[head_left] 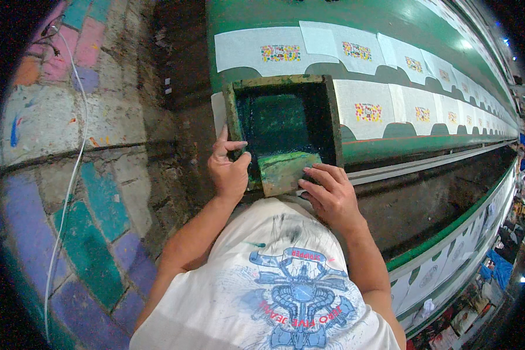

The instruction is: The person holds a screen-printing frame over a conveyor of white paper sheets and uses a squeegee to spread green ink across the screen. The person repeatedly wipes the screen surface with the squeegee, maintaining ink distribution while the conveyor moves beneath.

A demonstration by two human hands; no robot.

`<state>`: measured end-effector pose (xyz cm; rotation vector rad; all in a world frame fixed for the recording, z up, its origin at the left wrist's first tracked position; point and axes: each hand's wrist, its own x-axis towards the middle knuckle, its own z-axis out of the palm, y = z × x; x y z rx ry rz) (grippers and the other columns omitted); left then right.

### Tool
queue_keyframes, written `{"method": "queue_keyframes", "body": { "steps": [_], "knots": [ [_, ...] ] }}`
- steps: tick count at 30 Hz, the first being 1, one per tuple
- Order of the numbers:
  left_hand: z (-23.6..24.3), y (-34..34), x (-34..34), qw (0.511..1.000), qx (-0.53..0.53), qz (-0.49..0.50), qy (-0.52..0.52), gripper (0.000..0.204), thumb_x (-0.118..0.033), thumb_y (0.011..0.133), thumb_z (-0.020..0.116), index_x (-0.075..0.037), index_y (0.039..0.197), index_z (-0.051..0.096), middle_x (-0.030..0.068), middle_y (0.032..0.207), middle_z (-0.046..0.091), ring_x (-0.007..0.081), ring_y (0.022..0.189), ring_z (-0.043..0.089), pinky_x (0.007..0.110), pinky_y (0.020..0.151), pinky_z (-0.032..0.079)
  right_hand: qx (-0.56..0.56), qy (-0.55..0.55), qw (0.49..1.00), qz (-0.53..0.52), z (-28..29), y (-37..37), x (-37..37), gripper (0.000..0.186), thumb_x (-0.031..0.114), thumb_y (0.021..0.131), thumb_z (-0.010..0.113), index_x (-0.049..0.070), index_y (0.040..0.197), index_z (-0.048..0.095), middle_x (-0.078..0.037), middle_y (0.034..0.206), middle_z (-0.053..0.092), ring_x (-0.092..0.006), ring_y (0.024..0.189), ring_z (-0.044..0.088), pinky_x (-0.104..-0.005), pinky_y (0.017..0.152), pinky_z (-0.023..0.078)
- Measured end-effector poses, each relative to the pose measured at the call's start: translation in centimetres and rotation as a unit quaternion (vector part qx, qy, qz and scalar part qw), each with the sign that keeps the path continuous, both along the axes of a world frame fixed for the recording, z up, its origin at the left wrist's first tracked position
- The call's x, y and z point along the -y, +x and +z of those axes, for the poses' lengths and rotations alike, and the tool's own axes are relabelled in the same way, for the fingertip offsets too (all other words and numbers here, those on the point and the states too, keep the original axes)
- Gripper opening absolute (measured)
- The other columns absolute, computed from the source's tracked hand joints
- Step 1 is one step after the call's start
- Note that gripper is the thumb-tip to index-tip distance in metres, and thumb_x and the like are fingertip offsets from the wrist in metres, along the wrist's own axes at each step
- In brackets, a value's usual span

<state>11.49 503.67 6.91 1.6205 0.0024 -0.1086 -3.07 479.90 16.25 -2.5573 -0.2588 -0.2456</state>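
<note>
A wooden screen-printing frame, stained dark, lies over the near row of white fabric pieces with colorful prints, its inside coated in dark green ink. My left hand is closed on the frame's left side, with the index finger raised along it. My right hand grips a flat squeegee board, smeared with lighter green, inside the lower part of the frame. The frame hides part of the fabric beneath it.
The long green printing table carries rows of printed pieces into the distance, with a metal rail along its near edge. A second table stands at lower right. A white cable runs across the painted block floor at left.
</note>
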Motion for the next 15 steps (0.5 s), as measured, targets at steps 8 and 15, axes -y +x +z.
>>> {"method": "queue_keyframes", "body": {
  "steps": [8,15],
  "knots": [
    [0.1,0.2,-0.2,0.999,0.022,-0.02,0.035,0.02,0.008,0.083,0.076,-0.005,0.098,0.077,0.0355,0.173,0.046,0.0385,0.162,0.048,0.043,0.132,0.035,-0.042,-0.065,0.996,0.047,2.3,3.2,-1.1,0.056,0.0,0.079,0.076,0.006,0.134,0.075,-0.013,0.134,0.074,-0.0353,0.128,0.07,-0.05,0.105,0.057],
    [-0.3,0.0,-0.1,0.999,0.022,-0.012,0.027,0.019,0.007,0.082,0.076,-0.006,0.097,0.078,0.0332,0.172,0.05,0.0379,0.158,0.052,0.043,0.131,0.037,-0.058,-0.091,0.993,0.048,3.5,6.5,-1.1,0.055,-0.003,0.077,0.073,0.006,0.132,0.075,-0.012,0.128,0.078,-0.0342,0.118,0.074,-0.0476,0.101,0.058]
  ]
}}
